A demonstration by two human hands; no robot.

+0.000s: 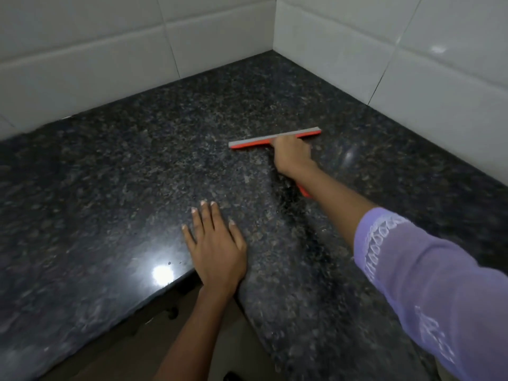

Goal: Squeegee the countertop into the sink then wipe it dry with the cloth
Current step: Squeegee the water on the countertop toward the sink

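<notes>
A dark speckled granite countertop (137, 166) fills an L-shaped corner. On it, toward the back right, lies an orange squeegee (250, 143) with a grey rubber blade, blade edge down on the stone. My right hand (292, 154) grips its handle, and the handle's orange end pokes out below my wrist. My left hand (215, 243) rests flat on the counter near the inner front corner, fingers straight and spread. No sink or cloth is in view.
White wall tiles (412, 64) rise behind the counter on the back and right sides, meeting in a corner (273, 49). The counter's front edge (154, 295) runs diagonally at lower left, with brownish floor below. My purple sleeve (426, 270) covers the right forearm.
</notes>
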